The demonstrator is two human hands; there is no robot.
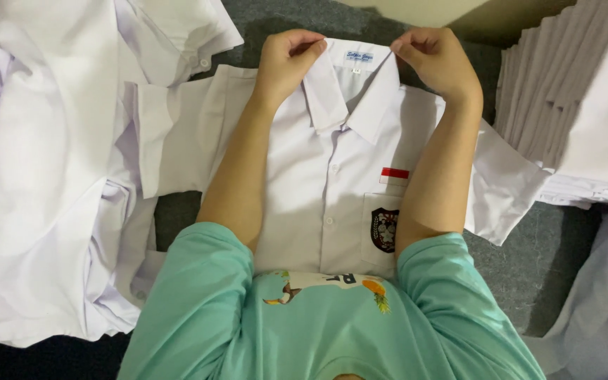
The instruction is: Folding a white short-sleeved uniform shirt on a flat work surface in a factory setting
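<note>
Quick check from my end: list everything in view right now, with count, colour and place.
Shirt: one, white, buttoned, flat on the surface at centre, collar at the top; red strip and dark badge on its chest pocket.
Loose shirts: a heap, count unclear, white, left side.
Stack of folded shirts: one pile, white, upper right.
Cloth: one, pale grey, lower right corner.
Surface: one, dark grey, under everything.
Sleeves: two, mint green, bottom centre.
Left hand: pinching the collar's left end.
Right hand: pinching the collar's right end.
</note>
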